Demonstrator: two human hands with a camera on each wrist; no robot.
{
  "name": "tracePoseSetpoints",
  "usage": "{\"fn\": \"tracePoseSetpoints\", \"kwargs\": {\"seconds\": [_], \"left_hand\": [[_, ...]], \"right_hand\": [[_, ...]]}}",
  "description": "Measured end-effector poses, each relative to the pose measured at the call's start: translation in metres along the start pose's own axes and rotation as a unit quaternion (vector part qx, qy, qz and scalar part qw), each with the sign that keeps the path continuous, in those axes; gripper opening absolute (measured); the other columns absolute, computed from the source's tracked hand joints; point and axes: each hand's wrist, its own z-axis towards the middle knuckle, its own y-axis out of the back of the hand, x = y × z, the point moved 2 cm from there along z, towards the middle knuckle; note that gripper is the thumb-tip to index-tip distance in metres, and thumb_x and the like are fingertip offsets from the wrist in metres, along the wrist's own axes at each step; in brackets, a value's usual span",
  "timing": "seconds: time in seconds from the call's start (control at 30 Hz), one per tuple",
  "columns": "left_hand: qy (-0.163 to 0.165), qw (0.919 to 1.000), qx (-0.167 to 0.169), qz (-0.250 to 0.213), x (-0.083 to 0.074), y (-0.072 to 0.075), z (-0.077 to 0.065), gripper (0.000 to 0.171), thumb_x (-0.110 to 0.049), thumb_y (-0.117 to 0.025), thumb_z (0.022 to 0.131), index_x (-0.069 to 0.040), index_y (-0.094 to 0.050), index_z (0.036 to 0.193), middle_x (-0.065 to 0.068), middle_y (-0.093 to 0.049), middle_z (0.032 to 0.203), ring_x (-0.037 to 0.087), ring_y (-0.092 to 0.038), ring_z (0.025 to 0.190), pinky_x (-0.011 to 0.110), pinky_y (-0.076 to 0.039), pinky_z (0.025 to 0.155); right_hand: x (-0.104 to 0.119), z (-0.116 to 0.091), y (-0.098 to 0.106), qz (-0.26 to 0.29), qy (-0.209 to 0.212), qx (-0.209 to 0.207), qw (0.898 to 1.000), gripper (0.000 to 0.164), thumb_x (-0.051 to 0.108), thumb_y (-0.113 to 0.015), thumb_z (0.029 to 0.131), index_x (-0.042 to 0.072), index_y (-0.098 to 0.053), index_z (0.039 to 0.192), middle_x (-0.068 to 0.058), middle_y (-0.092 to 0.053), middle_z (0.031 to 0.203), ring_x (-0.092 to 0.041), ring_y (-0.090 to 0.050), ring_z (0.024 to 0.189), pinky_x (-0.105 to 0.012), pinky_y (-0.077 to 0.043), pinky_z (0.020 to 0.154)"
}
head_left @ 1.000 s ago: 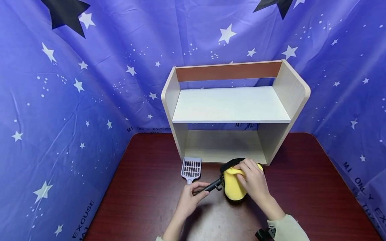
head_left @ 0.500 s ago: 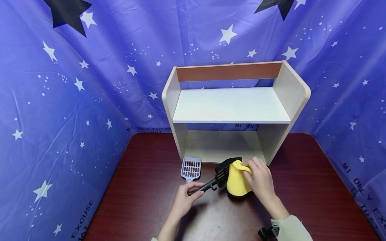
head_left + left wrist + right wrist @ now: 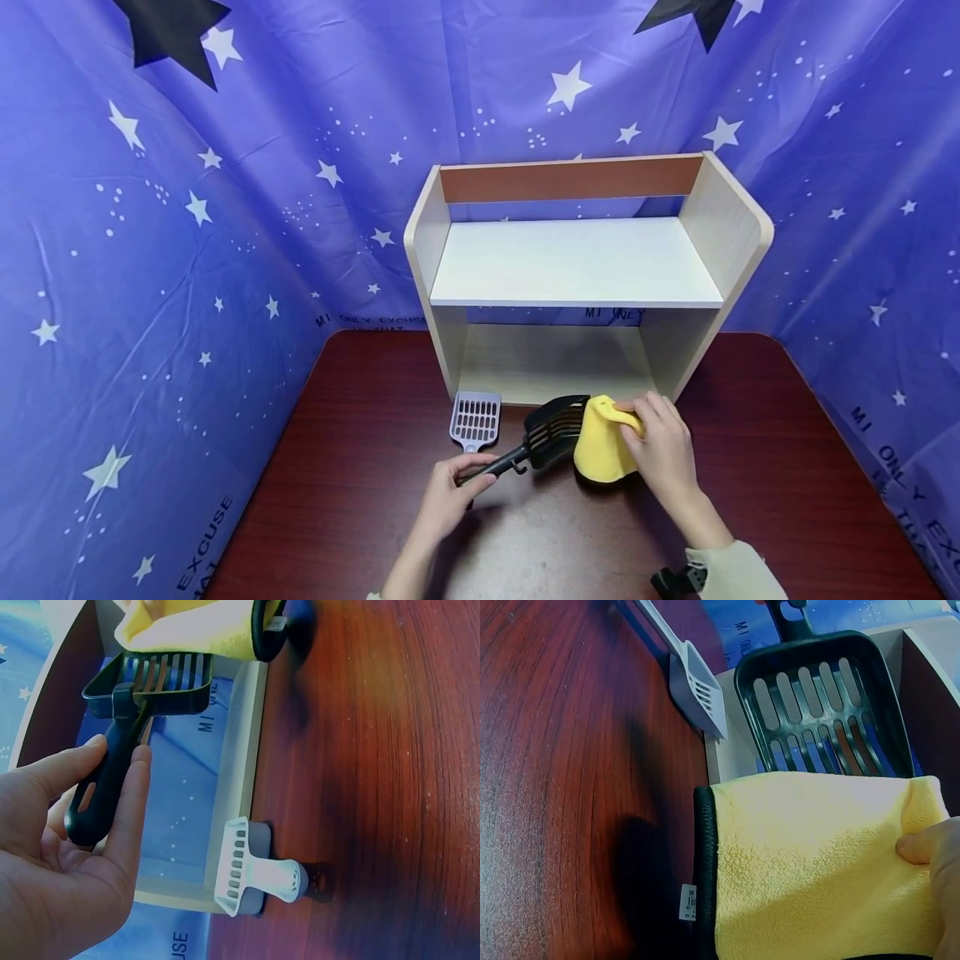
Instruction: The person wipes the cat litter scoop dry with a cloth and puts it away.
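Note:
My left hand (image 3: 444, 498) grips the handle of a black slotted litter scoop (image 3: 555, 431), raised over the table with its head to the right. In my right hand (image 3: 663, 446) is a yellow cloth (image 3: 602, 446) with dark edging, pinched between thumb and fingers. The cloth covers the far end of the scoop's head; whether it presses on it I cannot tell. In the right wrist view the scoop's slots (image 3: 810, 697) show beyond the cloth's edge. A grey-white litter scoop (image 3: 476, 419) lies on the table left of the black one, its handle partly hidden by my left hand.
A two-tier wooden shelf (image 3: 576, 262) stands at the back of the dark red table (image 3: 360, 450). The grey-white scoop's head lies near the shelf's front left corner. A blue curtain (image 3: 247, 250) with stars hangs behind and at both sides.
My right hand and the cloth have moved right along the black scoop, baring more of its slotted head. My left hand has shifted slightly left with the handle.

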Motion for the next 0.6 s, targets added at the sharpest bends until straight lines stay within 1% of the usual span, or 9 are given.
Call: {"fn": "tracePoseSetpoints", "kwargs": {"seconds": [0.07, 0.17, 0.23, 0.3, 0.33, 0.43, 0.57, 0.6], "left_hand": [[0.004, 1.0, -0.001, -0.004, -0.003, 0.002, -0.001, 0.025, -0.002, -0.066, 0.084, 0.002, -0.067, 0.108, 0.02, -0.07, 0.099, 0.004, -0.061, 0.071, 0.015, -0.047, 0.063], [0.001, 1.0, -0.007, -0.002, -0.01, 0.004, -0.003, 0.023, 0.002, -0.066, 0.083, 0.004, -0.067, 0.106, 0.024, -0.069, 0.096, 0.002, -0.054, 0.064, 0.013, -0.042, 0.057], [-0.004, 0.9999, -0.013, 0.001, -0.013, 0.005, -0.003, 0.022, 0.003, -0.066, 0.082, 0.005, -0.067, 0.105, 0.025, -0.068, 0.092, 0.003, -0.049, 0.058, 0.013, -0.039, 0.049], [-0.014, 0.9997, -0.019, 0.008, -0.011, 0.006, -0.003, 0.022, 0.003, -0.067, 0.082, 0.005, -0.067, 0.104, 0.024, -0.068, 0.091, 0.003, -0.051, 0.06, 0.014, -0.039, 0.047], [-0.015, 0.9996, -0.02, 0.008, -0.008, 0.006, -0.003, 0.022, 0.002, -0.067, 0.082, 0.004, -0.068, 0.104, 0.023, -0.069, 0.09, 0.003, -0.05, 0.059, 0.014, -0.038, 0.045], [-0.014, 0.9996, -0.021, 0.011, 0.001, 0.007, -0.001, 0.023, -0.003, -0.069, 0.082, 0.0, -0.069, 0.104, 0.018, -0.069, 0.089, 0.003, -0.05, 0.059, 0.014, -0.038, 0.045], [-0.027, 0.9994, -0.012, 0.016, 0.006, 0.006, 0.0, 0.023, -0.009, -0.071, 0.082, -0.005, -0.07, 0.105, 0.014, -0.07, 0.09, 0.003, -0.053, 0.067, 0.014, -0.043, 0.058], [-0.03, 0.9994, -0.008, 0.015, 0.006, 0.006, 0.0, 0.023, -0.01, -0.071, 0.082, -0.005, -0.07, 0.104, 0.014, -0.07, 0.09, 0.003, -0.052, 0.067, 0.014, -0.043, 0.059]], "right_hand": [[-0.002, 0.0, 0.002, 0.003, -0.007, -0.005, 1.0, 0.025, -0.007, -0.072, 0.065, 0.007, -0.069, 0.086, -0.001, -0.058, 0.079, -0.019, -0.051, 0.075, -0.031, -0.038, 0.066], [-0.006, 0.0, 0.006, 0.004, -0.021, -0.013, 1.0, 0.029, -0.008, -0.074, 0.064, 0.007, -0.07, 0.088, -0.002, -0.059, 0.08, -0.018, -0.05, 0.075, -0.029, -0.037, 0.066], [-0.008, 0.001, 0.01, 0.005, -0.03, -0.02, 0.999, 0.032, -0.009, -0.075, 0.064, 0.006, -0.07, 0.091, -0.004, -0.061, 0.081, -0.019, -0.051, 0.076, -0.029, -0.037, 0.066], [-0.01, 0.001, 0.014, 0.005, -0.034, -0.026, 0.999, 0.035, -0.01, -0.076, 0.063, 0.005, -0.071, 0.095, -0.005, -0.062, 0.082, -0.02, -0.051, 0.076, -0.03, -0.037, 0.066], [-0.011, 0.002, 0.016, 0.004, -0.034, -0.028, 0.999, 0.036, -0.01, -0.076, 0.063, 0.004, -0.071, 0.096, -0.006, -0.062, 0.082, -0.021, -0.051, 0.076, -0.03, -0.037, 0.066], [-0.011, 0.004, 0.021, 0.002, -0.033, -0.033, 0.999, 0.037, -0.009, -0.075, 0.063, 0.004, -0.072, 0.098, -0.007, -0.063, 0.083, -0.021, -0.051, 0.075, -0.029, -0.037, 0.066], [-0.01, 0.008, 0.026, -0.008, -0.033, -0.029, 0.999, 0.031, -0.008, -0.073, 0.065, 0.005, -0.073, 0.094, -0.006, -0.063, 0.085, -0.021, -0.051, 0.076, -0.03, -0.037, 0.066], [-0.011, 0.009, 0.028, -0.01, -0.034, -0.028, 0.999, 0.03, -0.007, -0.073, 0.065, 0.004, -0.072, 0.093, -0.006, -0.063, 0.085, -0.022, -0.051, 0.076, -0.03, -0.037, 0.066]]}}
